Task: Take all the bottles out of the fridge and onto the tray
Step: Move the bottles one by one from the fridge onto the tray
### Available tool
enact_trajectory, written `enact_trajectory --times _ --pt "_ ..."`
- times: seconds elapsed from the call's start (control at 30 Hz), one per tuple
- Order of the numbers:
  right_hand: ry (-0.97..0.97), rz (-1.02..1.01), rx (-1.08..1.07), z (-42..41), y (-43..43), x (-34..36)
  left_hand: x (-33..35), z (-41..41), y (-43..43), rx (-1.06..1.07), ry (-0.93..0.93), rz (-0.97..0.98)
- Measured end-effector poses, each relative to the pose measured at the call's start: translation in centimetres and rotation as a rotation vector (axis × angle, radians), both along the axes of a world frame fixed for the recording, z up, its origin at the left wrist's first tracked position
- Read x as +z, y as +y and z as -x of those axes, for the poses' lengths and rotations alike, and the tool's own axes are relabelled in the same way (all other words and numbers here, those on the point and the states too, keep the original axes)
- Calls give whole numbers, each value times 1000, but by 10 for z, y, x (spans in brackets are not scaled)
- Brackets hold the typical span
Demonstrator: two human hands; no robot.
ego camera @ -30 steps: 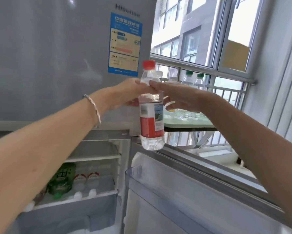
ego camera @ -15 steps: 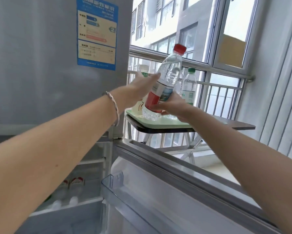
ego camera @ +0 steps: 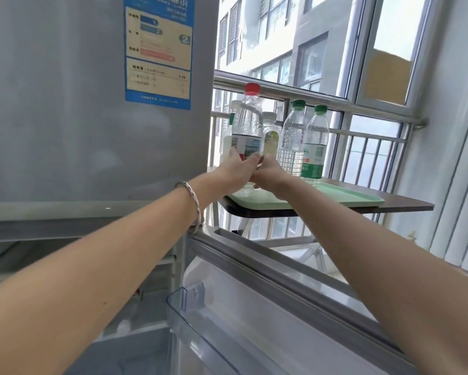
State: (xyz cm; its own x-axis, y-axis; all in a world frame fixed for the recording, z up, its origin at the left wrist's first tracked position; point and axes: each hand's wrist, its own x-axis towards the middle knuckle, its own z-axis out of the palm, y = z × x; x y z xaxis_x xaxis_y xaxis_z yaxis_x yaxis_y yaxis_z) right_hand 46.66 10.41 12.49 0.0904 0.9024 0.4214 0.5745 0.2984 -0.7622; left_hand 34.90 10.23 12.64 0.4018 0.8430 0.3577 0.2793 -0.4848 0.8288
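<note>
A clear water bottle with a red cap (ego camera: 247,123) stands upright at the near left end of the pale green tray (ego camera: 346,197). My left hand (ego camera: 234,171) and my right hand (ego camera: 268,175) both wrap around its lower half, fingers meeting in front of the label. Behind it on the tray stand two green-capped bottles (ego camera: 315,144), a white-capped bottle (ego camera: 270,136) and another bottle partly hidden at the left. The silver fridge (ego camera: 78,104) fills the left; its lower compartment is open and mostly out of sight.
The tray lies on a dark folding table (ego camera: 406,204) by a railed window. The open fridge door (ego camera: 281,307) with a clear shelf bin (ego camera: 189,301) stretches under my right arm. A white wall and blinds close the right side.
The red-capped bottle went from tilted in the air to upright on the tray. Both hands followed it forward and now hold it low. My view swung right, away from the fridge's inside.
</note>
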Motion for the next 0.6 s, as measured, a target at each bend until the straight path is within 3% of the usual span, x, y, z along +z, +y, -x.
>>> enact_trajectory --times 0.2,0.43,0.6 --pt "-2 133 -114 7 -11 -1 -1 3 -3 -13 -18 -9" --pt "-35 -246 -297 44 -39 -2 6 38 -28 53 -47 -106" --pt "-151 -166 -213 107 -55 -25 -10 93 -38 66 15 46"
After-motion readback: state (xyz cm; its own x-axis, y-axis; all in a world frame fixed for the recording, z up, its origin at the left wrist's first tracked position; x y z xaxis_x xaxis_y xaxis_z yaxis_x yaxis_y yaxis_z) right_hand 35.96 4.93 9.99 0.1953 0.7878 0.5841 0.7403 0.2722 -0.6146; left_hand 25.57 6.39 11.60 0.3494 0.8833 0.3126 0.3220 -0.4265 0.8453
